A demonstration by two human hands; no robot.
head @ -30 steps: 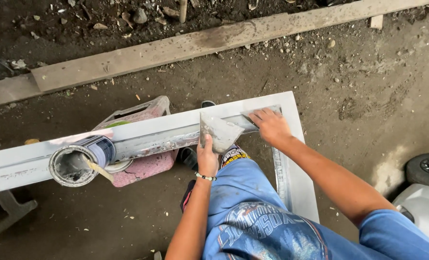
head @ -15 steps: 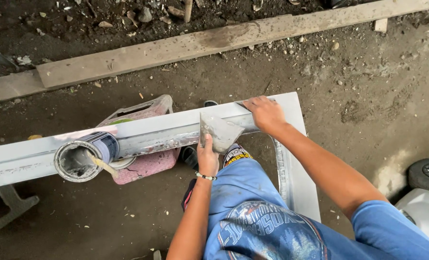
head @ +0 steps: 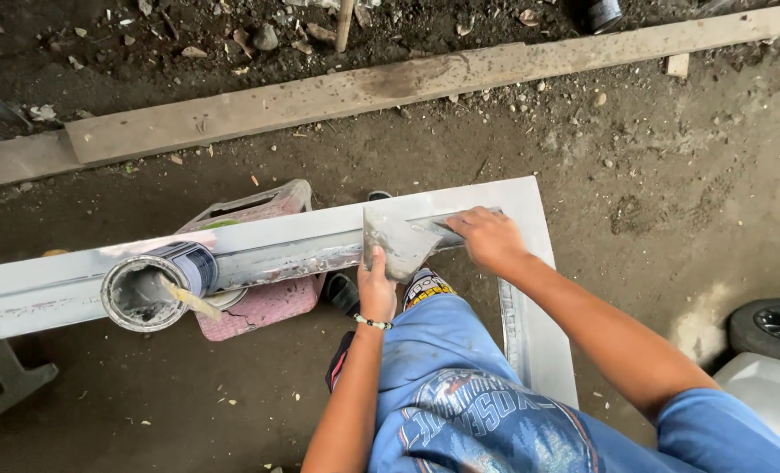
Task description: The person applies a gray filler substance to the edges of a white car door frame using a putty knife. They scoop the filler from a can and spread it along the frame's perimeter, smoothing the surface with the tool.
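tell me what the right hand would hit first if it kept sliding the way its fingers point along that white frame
The right hand points left along the white frame. First in that line is the grey putty-smeared board that the left hand holds up, and it already looks nearly touching; depth is unclear.

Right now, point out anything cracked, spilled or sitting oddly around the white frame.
The pink plastic stool under the white frame shows a dark crack near its front edge. The open can of grey filler lies balanced on the frame rail, a stick poking from its mouth. Loose rubble litters the ground behind the timber plank.
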